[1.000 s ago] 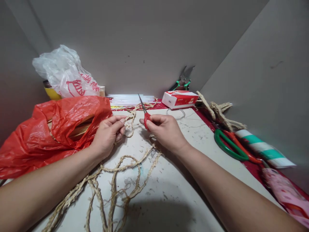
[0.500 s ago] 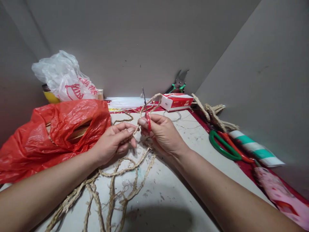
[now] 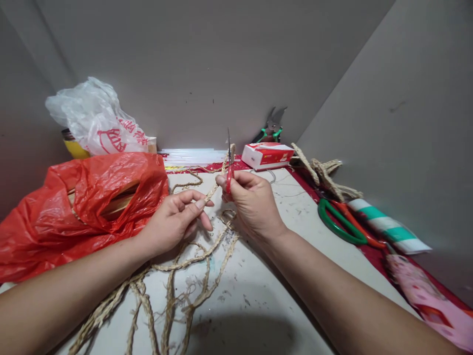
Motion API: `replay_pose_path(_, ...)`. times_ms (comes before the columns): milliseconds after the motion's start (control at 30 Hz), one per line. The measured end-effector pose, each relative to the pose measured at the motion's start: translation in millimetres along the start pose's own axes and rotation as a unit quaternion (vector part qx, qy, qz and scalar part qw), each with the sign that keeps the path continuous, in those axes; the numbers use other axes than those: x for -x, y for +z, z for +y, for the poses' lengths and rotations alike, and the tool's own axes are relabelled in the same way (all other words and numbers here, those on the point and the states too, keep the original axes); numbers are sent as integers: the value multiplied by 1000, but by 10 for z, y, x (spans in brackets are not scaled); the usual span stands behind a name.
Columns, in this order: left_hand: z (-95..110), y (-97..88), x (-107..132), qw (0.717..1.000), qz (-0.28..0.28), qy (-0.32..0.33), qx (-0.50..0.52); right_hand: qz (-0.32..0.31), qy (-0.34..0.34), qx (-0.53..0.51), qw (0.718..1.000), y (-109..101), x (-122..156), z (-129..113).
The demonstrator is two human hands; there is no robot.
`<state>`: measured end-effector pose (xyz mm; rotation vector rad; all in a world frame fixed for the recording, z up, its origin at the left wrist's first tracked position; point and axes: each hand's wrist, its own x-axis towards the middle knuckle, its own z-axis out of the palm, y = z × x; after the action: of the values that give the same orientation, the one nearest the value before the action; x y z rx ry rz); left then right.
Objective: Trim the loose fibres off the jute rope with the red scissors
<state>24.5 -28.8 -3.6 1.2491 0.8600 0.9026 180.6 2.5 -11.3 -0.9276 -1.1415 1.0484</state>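
A: What is seen from the head view?

B: A straw rope [image 3: 213, 190] is pinched between thumb and fingers of the left hand [image 3: 177, 219] and drawn up taut toward the scissors [image 3: 229, 172]. The rest of it is left in loose loops on the counter [image 3: 266, 276], between and below the forearms.

A: And the right hand [image 3: 253, 204]?

B: It is closed around the red handles, with the blades pointed up and away. The rope is passed right beside the blades; whether it lies between them cannot be told.

A: What could go wrong?

B: The left fingertips are kept near the blades, so a nick could be caused if the rope slid through the pinch. The straw could also be frayed rather than cleanly parted if the tension were lost. The loops under the wrists could be snagged and dragged.

A: Anything else close by?

B: A red bag [image 3: 74, 207] is touched by the left wrist, and green shears [image 3: 343, 222] are laid well apart on the right; neither is judged a hazard.
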Motion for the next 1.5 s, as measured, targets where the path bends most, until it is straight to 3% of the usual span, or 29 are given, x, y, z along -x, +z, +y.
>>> replay_pose_path(167, 15, 5, -3, 1000, 18, 5, 3, 3, -14, 16, 1000, -21, -20, 21)
replay_pose_path(300, 5, -17, -3, 997, 36, 24, -61, 17, -27, 5, 999, -32, -34, 25)
replay_pose_path(500, 28, -28, 42, 953, 100, 172, -227, 37, -51, 15, 998, -40, -38, -28)
replay_pose_path(567, 60, -23, 55, 960, 93, 151, -216, 36, -54, 2, 998, -40, -41, -72)
replay_pose_path(733, 120, -23, 35, 999, 2, -11, -32, 23, -9, -62, 998, -29, -51, -179)
replay_pose_path(1067, 161, -46, 35, 979, -88, -126, 135, 3, 16, -72, 997, -25, -37, -184)
replay_pose_path(1233, 146, -63, 9, 981, -85, -120, 128, 1, 35, -100, 994, 1, -25, -239)
replay_pose_path(1500, 100, -44, -4, 992, 7, -48, 115, -22, 27, -87, 996, 3, -17, -161)
